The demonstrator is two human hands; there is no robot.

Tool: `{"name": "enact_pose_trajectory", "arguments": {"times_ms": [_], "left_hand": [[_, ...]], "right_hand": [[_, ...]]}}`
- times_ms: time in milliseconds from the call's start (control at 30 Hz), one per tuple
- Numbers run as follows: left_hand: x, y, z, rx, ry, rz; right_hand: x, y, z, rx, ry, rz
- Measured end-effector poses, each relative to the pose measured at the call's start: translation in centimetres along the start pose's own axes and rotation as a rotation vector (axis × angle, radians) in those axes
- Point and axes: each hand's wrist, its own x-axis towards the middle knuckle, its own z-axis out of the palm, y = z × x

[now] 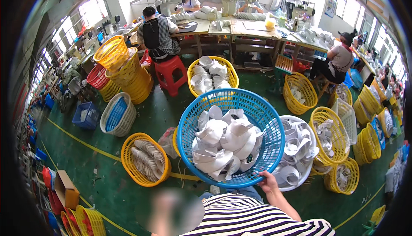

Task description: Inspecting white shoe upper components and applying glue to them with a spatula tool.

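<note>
A large round blue plastic basket [185,126] is in front of my body, filled with a loose heap of white curved pieces [234,139] that look like shoe uppers. My right hand [268,182] grips the basket's near right rim, with the fingers curled at the edge and the arm bent. At the lower left, a skin-coloured shape that appears to be my left hand [165,208] lies under a smeared patch. Its fingers cannot be made out. It is apart from the blue basket's near left side.
Close on the right stands a white basket [316,152] of similar pieces. A yellow basket [128,167] of stacked grey pieces sits left; another yellow basket [235,79] is ahead. A red stool [169,75] with a seated person and worktables [253,27] line the far side.
</note>
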Motion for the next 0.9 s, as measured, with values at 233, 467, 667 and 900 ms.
{"name": "enact_pose_trajectory", "arguments": {"times_ms": [233, 467, 667, 900], "left_hand": [[5.6, 22.6, -0.3, -0.302, 0.014, 0.226], [5.4, 22.8, 10.9, -0.638, 0.138, -0.085], [-2.6, 39.0, 15.5, -0.686, 0.174, -0.544], [-1.9, 48.6, 15.0, -0.723, 0.192, -0.540]], "right_hand": [[17.2, -11.2, 8.4, -0.029, -0.071, -0.045], [40.7, -25.4, 24.5, -0.213, -0.115, 0.083], [57.7, -34.0, 35.5, -0.660, -0.165, 0.184], [67.8, -35.7, 34.6, -0.758, -0.051, 0.254]]}}
